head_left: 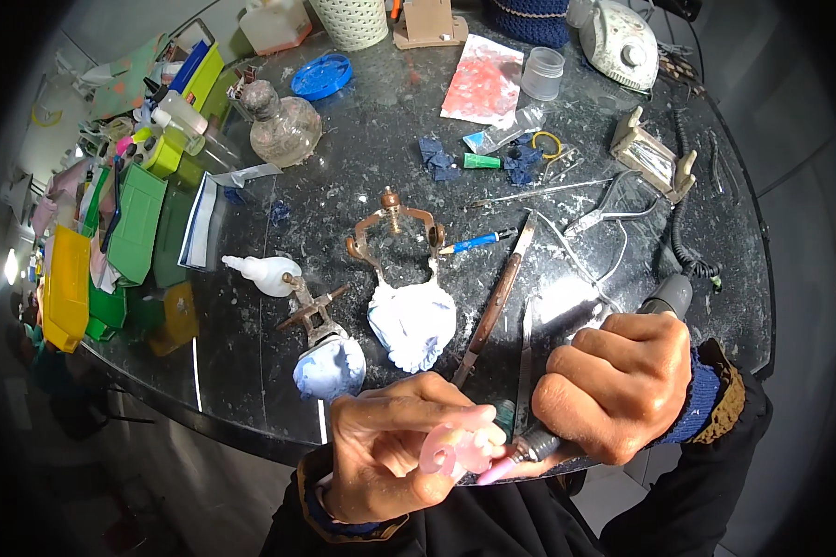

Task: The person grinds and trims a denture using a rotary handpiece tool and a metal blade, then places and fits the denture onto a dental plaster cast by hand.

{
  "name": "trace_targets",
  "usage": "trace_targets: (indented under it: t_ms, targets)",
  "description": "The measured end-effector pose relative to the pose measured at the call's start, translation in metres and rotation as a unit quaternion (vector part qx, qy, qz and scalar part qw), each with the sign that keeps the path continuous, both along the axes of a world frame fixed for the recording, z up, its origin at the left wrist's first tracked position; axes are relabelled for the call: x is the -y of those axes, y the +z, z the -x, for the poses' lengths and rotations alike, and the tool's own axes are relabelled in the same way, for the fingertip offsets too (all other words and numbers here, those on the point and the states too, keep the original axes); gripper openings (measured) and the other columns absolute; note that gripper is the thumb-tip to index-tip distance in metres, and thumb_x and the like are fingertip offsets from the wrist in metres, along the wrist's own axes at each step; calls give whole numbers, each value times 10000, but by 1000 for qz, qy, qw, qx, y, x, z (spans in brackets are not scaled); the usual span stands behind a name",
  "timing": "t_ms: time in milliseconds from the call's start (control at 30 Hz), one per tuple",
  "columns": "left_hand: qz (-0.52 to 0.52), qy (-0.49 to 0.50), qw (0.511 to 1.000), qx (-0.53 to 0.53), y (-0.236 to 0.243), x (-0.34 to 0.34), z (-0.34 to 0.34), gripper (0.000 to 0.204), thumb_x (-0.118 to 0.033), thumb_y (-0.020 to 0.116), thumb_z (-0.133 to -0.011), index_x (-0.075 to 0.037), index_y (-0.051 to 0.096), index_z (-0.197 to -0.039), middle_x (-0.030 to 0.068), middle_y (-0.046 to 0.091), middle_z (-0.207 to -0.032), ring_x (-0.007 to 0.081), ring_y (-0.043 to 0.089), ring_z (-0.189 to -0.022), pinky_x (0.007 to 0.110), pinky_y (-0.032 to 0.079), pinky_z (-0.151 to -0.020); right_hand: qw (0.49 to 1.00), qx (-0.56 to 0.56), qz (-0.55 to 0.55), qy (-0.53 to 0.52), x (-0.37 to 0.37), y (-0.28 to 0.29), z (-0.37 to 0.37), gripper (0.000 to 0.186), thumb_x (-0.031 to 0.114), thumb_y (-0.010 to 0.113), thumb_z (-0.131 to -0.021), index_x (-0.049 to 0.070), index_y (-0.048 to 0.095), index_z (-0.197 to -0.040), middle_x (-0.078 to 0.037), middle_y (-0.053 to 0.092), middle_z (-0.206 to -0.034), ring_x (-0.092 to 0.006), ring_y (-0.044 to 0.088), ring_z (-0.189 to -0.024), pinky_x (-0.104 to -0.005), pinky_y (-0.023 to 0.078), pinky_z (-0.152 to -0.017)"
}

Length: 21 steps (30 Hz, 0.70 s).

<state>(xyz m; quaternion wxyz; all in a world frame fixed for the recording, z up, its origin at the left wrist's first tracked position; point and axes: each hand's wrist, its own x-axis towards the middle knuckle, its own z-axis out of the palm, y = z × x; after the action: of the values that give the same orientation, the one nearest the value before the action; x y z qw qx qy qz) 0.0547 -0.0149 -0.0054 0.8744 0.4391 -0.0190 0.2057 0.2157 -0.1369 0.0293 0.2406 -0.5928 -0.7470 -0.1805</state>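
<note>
Near the table's front edge, my left hand [381, 441] pinches a pink denture [450, 452] with pale teeth between thumb and fingers. My right hand [613, 385] wraps round a dark rotary handpiece [669, 297]. Its pink grinding tip [499, 471] points at the denture's right side; whether they touch I cannot tell. Beyond my hands lie two parts of a brass-coloured articulator [395, 221], bearing pale blue plaster casts [411, 325]. A wooden-handled wax knife [499, 302] lies between the casts and my right hand.
Wire pliers [613, 212], a blue pencil [478, 241] and a handpiece stand [650, 158] lie to the right, with a coiled cord [683, 237]. A glass bottle [286, 130] stands far left, near green and yellow bins [67, 288]. A blue lid [322, 76] lies at the back.
</note>
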Motion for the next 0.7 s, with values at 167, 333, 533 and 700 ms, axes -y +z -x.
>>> trace_targets:
  t_ms: [167,333,533,700]
  targets:
    - [-12,7,1000,9,0,1,-1,337,31,588,-701,121,559,-1024,229,563,-945,223,609,-832,302,506,-753,999,-11,-30,-19,-1,-2,0,431,411,594,-721,95,383,-519,26,284,-478,-67,329,-353,-217,225,-310]
    - [-30,14,999,26,1,0,-1,304,39,574,-704,100,585,-1002,226,568,-920,220,618,-788,295,519,-713,999,8,-40,-19,-2,1,0,430,409,596,-723,102,380,-512,26,297,-466,-73,328,-349,-221,188,-327]
    - [-33,23,999,7,4,2,-3,312,54,562,-679,96,596,-986,215,583,-889,209,616,-748,278,510,-672,999,10,-36,-11,1,2,-2,392,374,590,-704,97,386,-517,24,285,-472,-76,322,-358,-219,186,-335]
    - [-59,25,998,-7,3,0,-2,305,33,580,-677,74,612,-978,196,599,-850,196,608,-718,270,488,-622,998,-12,-54,-24,-2,-1,-2,396,359,616,-676,101,370,-504,28,288,-456,-74,309,-339,-224,160,-328]
